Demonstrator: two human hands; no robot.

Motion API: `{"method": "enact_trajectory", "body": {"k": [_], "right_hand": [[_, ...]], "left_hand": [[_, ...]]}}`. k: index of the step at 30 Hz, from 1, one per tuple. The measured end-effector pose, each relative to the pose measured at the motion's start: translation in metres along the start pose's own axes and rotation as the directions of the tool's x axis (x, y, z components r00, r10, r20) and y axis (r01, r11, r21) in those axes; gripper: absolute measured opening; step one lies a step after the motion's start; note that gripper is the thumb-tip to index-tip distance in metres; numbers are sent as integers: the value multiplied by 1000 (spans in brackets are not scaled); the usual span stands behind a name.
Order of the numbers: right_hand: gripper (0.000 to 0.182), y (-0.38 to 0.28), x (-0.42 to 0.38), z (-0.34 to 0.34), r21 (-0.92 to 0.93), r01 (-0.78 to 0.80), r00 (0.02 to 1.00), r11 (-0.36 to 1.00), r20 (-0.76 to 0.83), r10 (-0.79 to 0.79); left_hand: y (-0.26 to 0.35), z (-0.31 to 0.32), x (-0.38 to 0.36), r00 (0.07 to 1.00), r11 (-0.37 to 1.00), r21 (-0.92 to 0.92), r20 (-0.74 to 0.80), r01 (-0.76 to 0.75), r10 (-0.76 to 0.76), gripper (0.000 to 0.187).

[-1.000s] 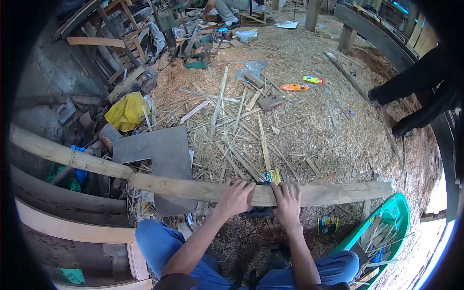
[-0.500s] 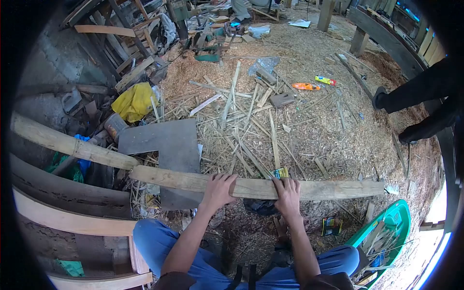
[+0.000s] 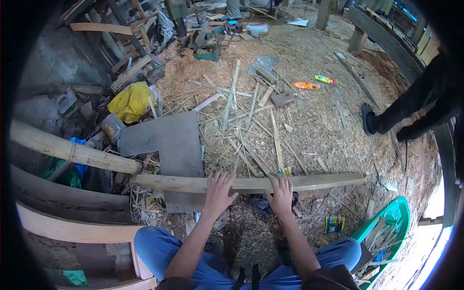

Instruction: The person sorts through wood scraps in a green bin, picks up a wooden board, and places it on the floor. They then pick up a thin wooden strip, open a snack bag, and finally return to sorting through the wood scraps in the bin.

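Note:
A long wooden plank [image 3: 328, 181] lies crosswise in front of my knees, its narrow edge now showing along the near side. My left hand [image 3: 221, 192] rests on its middle part, fingers over the top and thumb stretched toward the right. To the right, my right hand [image 3: 281, 193] lies on the same plank with fingers spread over it and the thumb apart. Beyond the plank's left end is a round bamboo pole [image 3: 72, 151]. Under and behind the plank sits a flat grey sheet [image 3: 179, 145].
Thin wood strips [image 3: 232, 96] litter the sawdust floor ahead. A green tub [image 3: 398, 217] of scraps stands at the lower right. A person's dark-clad legs [image 3: 411, 108] are at the right. At left are a yellow cloth [image 3: 130, 101] and a curved wooden frame [image 3: 72, 227].
The plank has tilted, its right end now higher and nearer the middle. My hands' fingers have spread on it. The person's foot at the right has shifted left.

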State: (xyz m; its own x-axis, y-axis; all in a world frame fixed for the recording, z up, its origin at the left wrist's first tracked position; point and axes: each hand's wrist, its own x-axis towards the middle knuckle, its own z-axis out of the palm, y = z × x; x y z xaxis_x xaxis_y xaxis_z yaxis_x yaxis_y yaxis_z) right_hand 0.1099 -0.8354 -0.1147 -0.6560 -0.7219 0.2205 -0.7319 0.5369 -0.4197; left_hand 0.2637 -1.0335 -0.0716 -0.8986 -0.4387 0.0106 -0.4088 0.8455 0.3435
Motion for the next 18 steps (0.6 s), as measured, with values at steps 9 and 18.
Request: {"method": "enact_trajectory", "body": {"k": [9,18], "right_hand": [[81,30,-57,8,-99,-371,926,923,33,376],[97,62,-93,38,157,-461,864,873,304,401]], "left_hand": [[20,15,2,994,991,-119,82,-57,67,55],[41,13,-1,984,985,-150,138,-89,110,53]]}}
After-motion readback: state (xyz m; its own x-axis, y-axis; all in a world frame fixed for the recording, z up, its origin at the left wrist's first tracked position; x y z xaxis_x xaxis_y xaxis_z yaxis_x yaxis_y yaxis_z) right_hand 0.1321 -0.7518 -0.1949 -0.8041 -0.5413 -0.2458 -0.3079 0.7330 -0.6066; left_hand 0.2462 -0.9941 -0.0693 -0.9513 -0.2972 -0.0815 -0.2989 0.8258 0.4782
